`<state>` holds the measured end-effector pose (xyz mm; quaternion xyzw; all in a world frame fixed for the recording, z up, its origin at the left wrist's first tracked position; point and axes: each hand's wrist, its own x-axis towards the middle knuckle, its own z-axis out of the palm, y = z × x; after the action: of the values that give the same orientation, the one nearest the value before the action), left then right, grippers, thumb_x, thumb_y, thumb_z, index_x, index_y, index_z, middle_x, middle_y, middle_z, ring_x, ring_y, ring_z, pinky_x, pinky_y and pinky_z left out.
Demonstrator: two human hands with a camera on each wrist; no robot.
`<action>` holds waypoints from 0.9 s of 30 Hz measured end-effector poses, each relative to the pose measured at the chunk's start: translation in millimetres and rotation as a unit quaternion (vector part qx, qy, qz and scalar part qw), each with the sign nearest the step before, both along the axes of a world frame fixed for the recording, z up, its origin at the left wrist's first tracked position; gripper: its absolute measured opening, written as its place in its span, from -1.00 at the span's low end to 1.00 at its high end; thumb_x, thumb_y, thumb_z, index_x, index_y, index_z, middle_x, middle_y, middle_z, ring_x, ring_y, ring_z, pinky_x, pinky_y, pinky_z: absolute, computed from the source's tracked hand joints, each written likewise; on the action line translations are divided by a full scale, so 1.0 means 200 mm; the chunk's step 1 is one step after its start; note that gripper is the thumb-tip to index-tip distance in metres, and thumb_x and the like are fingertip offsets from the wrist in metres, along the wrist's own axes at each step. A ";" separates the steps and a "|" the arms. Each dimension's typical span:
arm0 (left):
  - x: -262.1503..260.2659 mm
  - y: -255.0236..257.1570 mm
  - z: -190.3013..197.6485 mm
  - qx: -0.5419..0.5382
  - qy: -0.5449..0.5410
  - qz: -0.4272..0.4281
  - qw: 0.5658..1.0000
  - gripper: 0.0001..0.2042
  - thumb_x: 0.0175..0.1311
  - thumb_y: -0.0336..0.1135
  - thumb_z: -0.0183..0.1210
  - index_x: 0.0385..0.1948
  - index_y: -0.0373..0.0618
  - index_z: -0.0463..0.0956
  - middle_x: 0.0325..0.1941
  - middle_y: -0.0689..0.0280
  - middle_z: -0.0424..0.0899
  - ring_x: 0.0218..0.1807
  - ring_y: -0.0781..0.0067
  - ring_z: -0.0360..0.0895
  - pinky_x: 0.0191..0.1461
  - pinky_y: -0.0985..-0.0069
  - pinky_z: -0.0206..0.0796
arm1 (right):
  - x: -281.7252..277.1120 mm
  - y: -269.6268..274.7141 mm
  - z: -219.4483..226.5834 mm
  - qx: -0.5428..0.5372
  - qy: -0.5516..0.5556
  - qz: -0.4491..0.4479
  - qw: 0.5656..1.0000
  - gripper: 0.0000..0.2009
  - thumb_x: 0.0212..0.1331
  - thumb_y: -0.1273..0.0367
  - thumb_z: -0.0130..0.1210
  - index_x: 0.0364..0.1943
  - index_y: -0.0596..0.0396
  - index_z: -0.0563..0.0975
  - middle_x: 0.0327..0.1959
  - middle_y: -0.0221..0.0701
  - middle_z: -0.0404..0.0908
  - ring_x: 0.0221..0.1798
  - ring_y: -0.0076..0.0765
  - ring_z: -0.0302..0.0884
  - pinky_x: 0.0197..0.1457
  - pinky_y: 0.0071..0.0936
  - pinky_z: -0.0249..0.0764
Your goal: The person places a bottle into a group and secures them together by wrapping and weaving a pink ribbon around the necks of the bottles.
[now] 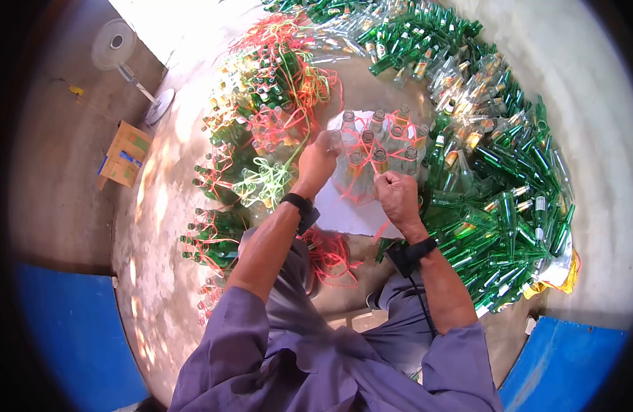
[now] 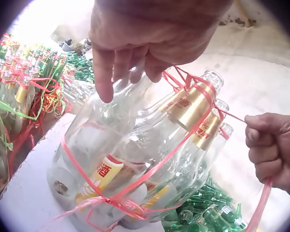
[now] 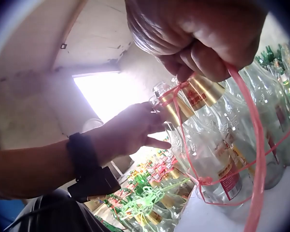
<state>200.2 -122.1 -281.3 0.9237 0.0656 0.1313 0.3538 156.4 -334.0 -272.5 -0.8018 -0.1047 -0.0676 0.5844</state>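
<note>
Clear glass bottles point(image 1: 377, 154) with gold neck labels stand in a tight bundle, red plastic strap point(image 2: 159, 166) tied around their bodies and looped among the necks. My left hand point(image 1: 318, 161) grips the neck of a clear bottle point(image 2: 104, 113) on the bundle's left side, fingers and thumb on either side of it. My right hand point(image 1: 399, 198) is curled round the red strap point(image 3: 258, 145) at the near side. A taut length runs from that fist point(image 2: 275, 147) to the necks, and a loose tail hangs below it. The right fingertips are partly hidden in the right wrist view.
A white sheet point(image 1: 337, 214) lies beneath the bundle. Strapped bottle groups point(image 1: 217, 230) stand at left, with loose red strap point(image 1: 330, 257) near my legs. Green and clear bottles point(image 1: 509, 226) are heaped at right and behind. A fan point(image 1: 116, 42) and cardboard box point(image 1: 128, 154) are far left.
</note>
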 end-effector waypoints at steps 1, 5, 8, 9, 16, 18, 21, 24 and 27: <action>-0.01 -0.01 0.02 0.031 0.032 0.015 0.999 -0.61 0.18 -0.31 0.28 0.03 -0.22 0.47 -0.27 0.03 0.72 -0.17 0.02 0.70 -0.15 0.16 0.46 | 0.01 0.00 -0.01 -0.005 -0.003 0.000 1.000 -0.67 0.24 0.34 0.16 -0.60 0.31 0.45 -0.72 -0.12 0.31 -0.65 -0.48 0.18 -0.51 -0.29 0.25; -0.06 0.00 0.01 0.003 0.003 0.032 0.999 -0.64 0.20 -0.27 0.26 0.02 -0.16 0.49 -0.20 0.08 0.75 -0.10 0.02 0.70 -0.11 0.15 0.48 | 0.00 0.00 0.01 -0.019 0.013 -0.006 1.000 -0.67 0.24 0.33 0.16 -0.58 0.31 0.47 -0.73 -0.12 0.27 -0.64 -0.50 0.13 -0.51 -0.28 0.24; -0.13 -0.02 0.06 0.037 -0.064 0.062 0.995 -0.69 0.17 -0.31 0.26 -0.05 -0.10 0.52 -0.16 0.17 0.73 -0.18 0.07 0.69 -0.11 0.18 0.48 | 0.00 0.02 0.01 0.011 0.024 -0.010 1.000 -0.68 0.24 0.33 0.16 -0.58 0.32 0.47 -0.75 -0.19 0.23 -0.62 -0.54 0.10 -0.52 -0.30 0.22; -0.16 -0.02 0.08 0.080 -0.126 0.053 0.987 -0.71 0.16 -0.33 0.27 -0.07 -0.08 0.53 -0.14 0.19 0.70 -0.22 0.11 0.68 -0.13 0.21 0.48 | 0.00 0.02 0.03 0.011 0.024 -0.009 1.000 -0.68 0.24 0.33 0.16 -0.58 0.32 0.47 -0.75 -0.19 0.23 -0.62 -0.54 0.10 -0.52 -0.30 0.22; -0.23 -0.17 0.18 0.047 -0.153 -0.119 0.980 -0.67 0.13 -0.35 0.28 -0.04 -0.04 0.54 -0.07 0.20 0.62 -0.26 0.19 0.64 -0.17 0.31 0.49 | 0.00 0.01 0.05 0.058 0.065 0.014 0.996 -0.69 0.24 0.35 0.15 -0.60 0.30 0.50 -0.76 -0.48 0.32 -0.58 -0.68 0.19 -0.54 -0.42 0.22; -0.22 -0.21 0.17 0.060 -0.111 -0.155 0.980 -0.62 0.14 -0.35 0.27 0.05 0.00 0.52 -0.03 0.20 0.62 -0.21 0.15 0.67 -0.15 0.28 0.51 | 0.00 0.01 0.05 0.054 0.063 0.010 0.996 -0.69 0.24 0.36 0.14 -0.60 0.30 0.50 -0.75 -0.51 0.35 -0.58 -0.69 0.22 -0.53 -0.45 0.23; -0.20 -0.24 0.15 0.107 -0.088 -0.134 0.981 -0.63 0.14 -0.35 0.26 0.04 0.01 0.56 -0.03 0.21 0.64 -0.19 0.15 0.68 -0.13 0.28 0.52 | -0.01 0.02 0.08 0.070 0.053 0.019 0.996 -0.71 0.23 0.37 0.12 -0.58 0.32 0.52 -0.74 -0.53 0.36 -0.58 -0.70 0.25 -0.53 -0.47 0.24; -0.16 -0.24 0.09 0.019 -0.089 -0.128 0.988 -0.68 0.13 -0.36 0.28 -0.03 0.01 0.62 -0.05 0.22 0.67 -0.20 0.15 0.68 -0.13 0.30 0.52 | -0.01 0.03 0.09 0.093 0.075 0.029 0.992 -0.73 0.21 0.39 0.11 -0.57 0.34 0.53 -0.72 -0.54 0.38 -0.58 -0.70 0.25 -0.54 -0.47 0.25; -0.14 -0.23 0.07 -0.007 -0.114 -0.136 0.984 -0.74 0.11 -0.37 0.29 -0.11 0.00 0.67 -0.09 0.24 0.70 -0.24 0.18 0.68 -0.15 0.34 0.52 | 0.00 0.03 0.08 0.079 0.082 0.027 0.993 -0.72 0.22 0.39 0.11 -0.58 0.33 0.54 -0.71 -0.54 0.40 -0.57 -0.71 0.25 -0.52 -0.49 0.27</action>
<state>171.9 -167.1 -267.4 0.9005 -0.1010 0.1863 0.3796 155.9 -328.4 -256.0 -0.7528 -0.0727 0.0060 0.6542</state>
